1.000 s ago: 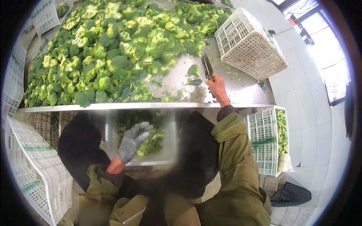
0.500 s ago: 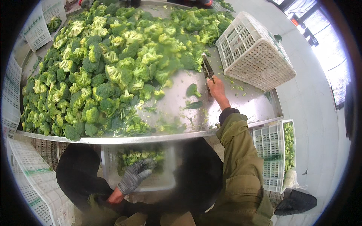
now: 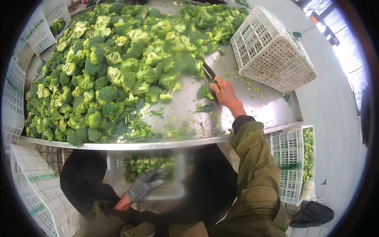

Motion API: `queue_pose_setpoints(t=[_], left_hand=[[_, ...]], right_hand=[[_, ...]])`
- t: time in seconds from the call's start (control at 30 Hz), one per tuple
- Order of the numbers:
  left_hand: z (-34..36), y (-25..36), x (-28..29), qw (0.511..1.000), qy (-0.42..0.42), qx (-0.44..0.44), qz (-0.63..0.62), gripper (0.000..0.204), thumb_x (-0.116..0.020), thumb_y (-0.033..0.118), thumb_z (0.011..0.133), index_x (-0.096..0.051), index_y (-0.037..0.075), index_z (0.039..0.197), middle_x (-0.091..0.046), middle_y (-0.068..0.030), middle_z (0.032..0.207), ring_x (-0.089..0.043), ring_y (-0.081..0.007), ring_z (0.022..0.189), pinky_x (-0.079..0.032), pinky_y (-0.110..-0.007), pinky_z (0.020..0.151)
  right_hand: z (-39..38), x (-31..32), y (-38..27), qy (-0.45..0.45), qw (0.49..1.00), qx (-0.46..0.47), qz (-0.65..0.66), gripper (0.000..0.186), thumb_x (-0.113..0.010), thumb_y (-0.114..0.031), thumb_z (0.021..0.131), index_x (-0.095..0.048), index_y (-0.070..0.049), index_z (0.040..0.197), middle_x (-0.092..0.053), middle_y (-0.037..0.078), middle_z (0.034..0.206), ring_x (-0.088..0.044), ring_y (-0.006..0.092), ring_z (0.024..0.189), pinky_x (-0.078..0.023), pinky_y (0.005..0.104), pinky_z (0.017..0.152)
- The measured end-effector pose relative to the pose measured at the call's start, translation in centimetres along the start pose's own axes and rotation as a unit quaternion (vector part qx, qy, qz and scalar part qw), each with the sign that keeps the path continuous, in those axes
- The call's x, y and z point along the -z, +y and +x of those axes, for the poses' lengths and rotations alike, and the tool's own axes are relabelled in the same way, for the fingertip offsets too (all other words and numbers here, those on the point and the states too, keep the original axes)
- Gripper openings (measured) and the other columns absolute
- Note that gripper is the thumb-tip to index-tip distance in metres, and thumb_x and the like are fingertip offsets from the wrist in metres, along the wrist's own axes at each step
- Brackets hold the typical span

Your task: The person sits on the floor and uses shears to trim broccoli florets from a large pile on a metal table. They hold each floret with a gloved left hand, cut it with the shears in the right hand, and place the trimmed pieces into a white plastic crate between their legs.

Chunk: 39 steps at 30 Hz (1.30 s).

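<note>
A big heap of green broccoli heads [image 3: 118,67] covers a steel table [image 3: 252,106]. My right hand [image 3: 224,91], bare, rests on the table and grips a dark-bladed knife [image 3: 208,72] whose blade points up into the heap. One small floret [image 3: 204,92] lies just left of that hand. My left hand [image 3: 145,184], in a grey knit glove, hangs below the table edge with loose fingers, holding nothing, over a white crate of cut broccoli [image 3: 150,166].
An upturned white plastic crate [image 3: 272,51] sits on the table's right end. Another crate with broccoli pieces [image 3: 296,158] stands on the floor at the right. Empty white crates [image 3: 35,197] stand at the lower left, more [image 3: 39,27] at the far left. Green scraps litter the steel.
My right hand with the knife has reached farther up the table toward the heap. My gloved left hand has dropped lower under the table edge.
</note>
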State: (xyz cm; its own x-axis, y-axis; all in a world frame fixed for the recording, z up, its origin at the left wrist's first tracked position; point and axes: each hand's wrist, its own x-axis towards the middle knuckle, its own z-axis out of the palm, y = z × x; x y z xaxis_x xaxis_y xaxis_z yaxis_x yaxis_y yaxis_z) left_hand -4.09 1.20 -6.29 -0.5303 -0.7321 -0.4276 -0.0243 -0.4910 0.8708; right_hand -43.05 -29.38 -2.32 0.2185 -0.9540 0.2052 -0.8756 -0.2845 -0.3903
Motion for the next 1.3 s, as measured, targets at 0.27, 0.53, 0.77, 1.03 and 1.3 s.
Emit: queue_pose_setpoints(t=[0.27, 0.53, 0.77, 1.03, 1.3], left_hand=[[0.3, -1.4, 0.1, 0.999, -0.008, 0.011, 0.029, 0.051, -0.069, 0.017, 0.100, -0.053, 0.000, 0.145, -0.064, -0.0102, 0.138, -0.058, -0.0181, 0.127, -0.046, -0.035, 0.110], [0.6, -1.5, -0.2, 0.999, -0.039, -0.003, 0.022, 0.052, -0.070, 0.017, 0.099, -0.054, 0.002, 0.146, -0.064, -0.0106, 0.139, -0.058, -0.0190, 0.127, -0.046, -0.036, 0.111], [1.0, -2.3, 0.0, 0.996, -0.041, -0.007, 0.078, 0.048, -0.072, 0.017, 0.099, -0.058, 0.002, 0.142, -0.068, -0.0084, 0.135, -0.060, -0.0176, 0.125, -0.047, -0.035, 0.110], [1.1, -2.6, -0.2, 0.994, -0.044, -0.032, 0.099, 0.051, -0.073, 0.021, 0.097, -0.057, 0.001, 0.142, -0.067, -0.0100, 0.134, -0.061, -0.0188, 0.124, -0.048, -0.036, 0.109], [1.1, -2.4, -0.3, 0.992, -0.046, -0.022, 0.116, 0.053, -0.074, 0.025, 0.097, -0.058, 0.003, 0.142, -0.068, -0.0105, 0.134, -0.062, -0.0197, 0.122, -0.049, -0.036, 0.106]], right_hand=[[-3.9, 0.2, -3.9, -0.031, 0.994, 0.013, 0.100, 0.024, -0.059, -0.019, 0.098, -0.060, 0.001, 0.112, -0.060, 0.026, 0.078, -0.059, 0.0469, 0.078, -0.044, 0.0508, 0.070], [-7.1, 1.5, -6.4, -0.071, 0.994, -0.017, 0.084, 0.028, -0.057, -0.023, 0.098, -0.060, -0.001, 0.115, -0.066, 0.027, 0.091, -0.064, 0.0457, 0.089, -0.050, 0.0500, 0.078], [-10.1, 2.7, -8.3, -0.078, 0.992, 0.014, 0.095, 0.029, -0.056, -0.022, 0.100, -0.060, -0.001, 0.119, -0.063, 0.026, 0.093, -0.060, 0.0464, 0.088, -0.047, 0.0507, 0.078], [-11.6, 4.4, -9.7, -0.035, 0.992, 0.082, -0.093, 0.035, -0.070, -0.010, 0.091, -0.062, -0.007, 0.125, -0.061, 0.016, 0.088, -0.063, 0.0365, 0.080, -0.050, 0.0449, 0.069], [-11.0, 5.2, -6.3, 0.063, 0.997, 0.044, -0.007, 0.033, -0.071, -0.020, 0.093, -0.067, -0.008, 0.123, -0.070, 0.020, 0.105, -0.068, 0.0404, 0.095, -0.054, 0.0440, 0.079]])
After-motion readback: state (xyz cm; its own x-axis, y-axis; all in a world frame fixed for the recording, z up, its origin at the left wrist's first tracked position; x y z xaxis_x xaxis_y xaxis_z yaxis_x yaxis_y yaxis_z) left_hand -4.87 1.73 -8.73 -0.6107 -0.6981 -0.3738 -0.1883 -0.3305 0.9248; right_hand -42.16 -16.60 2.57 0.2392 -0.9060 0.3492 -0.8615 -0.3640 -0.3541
